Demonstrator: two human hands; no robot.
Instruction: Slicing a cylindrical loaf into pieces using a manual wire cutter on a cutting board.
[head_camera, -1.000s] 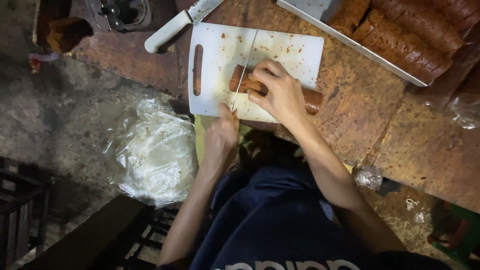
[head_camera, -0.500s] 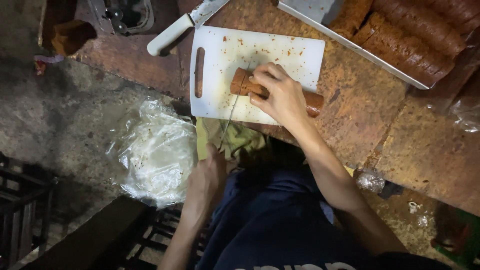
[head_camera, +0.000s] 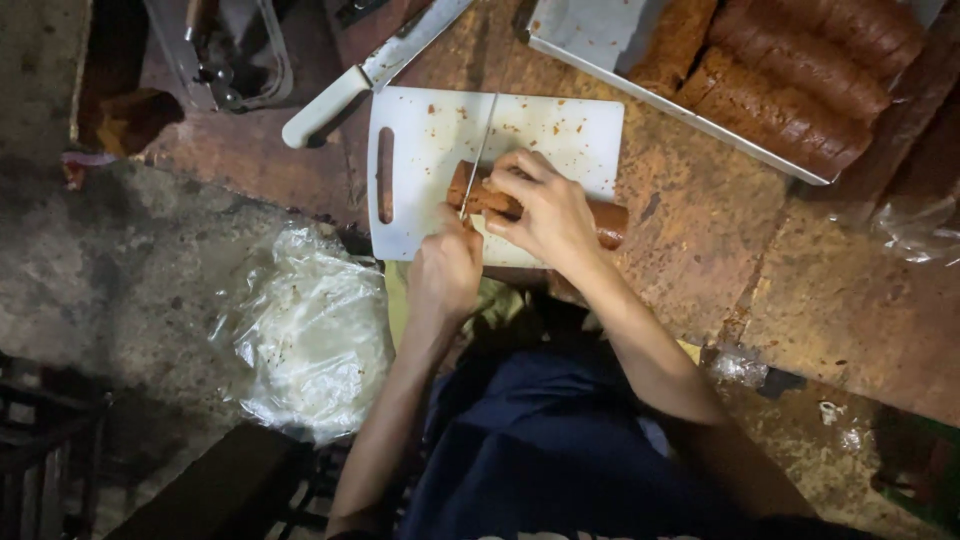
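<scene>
Presently: left hand (head_camera: 445, 272) gripping thin knife (head_camera: 480, 150), blade crosswise to brown roll (head_camera: 610, 218); right hand (head_camera: 545, 205) fingers clamped over roll, long axis along cutting board (head_camera: 420, 215) near edge.

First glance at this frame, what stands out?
The white cutting board at top centre, where the right hand pins a reddish-brown roll while the left hand draws a thin knife across it. More such rolls fill a metal tray at upper right; a crumpled clear plastic bag lies lower left.

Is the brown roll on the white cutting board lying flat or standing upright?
Lying flat: the brown roll rests lengthwise on the cutting board under the right hand.
</scene>
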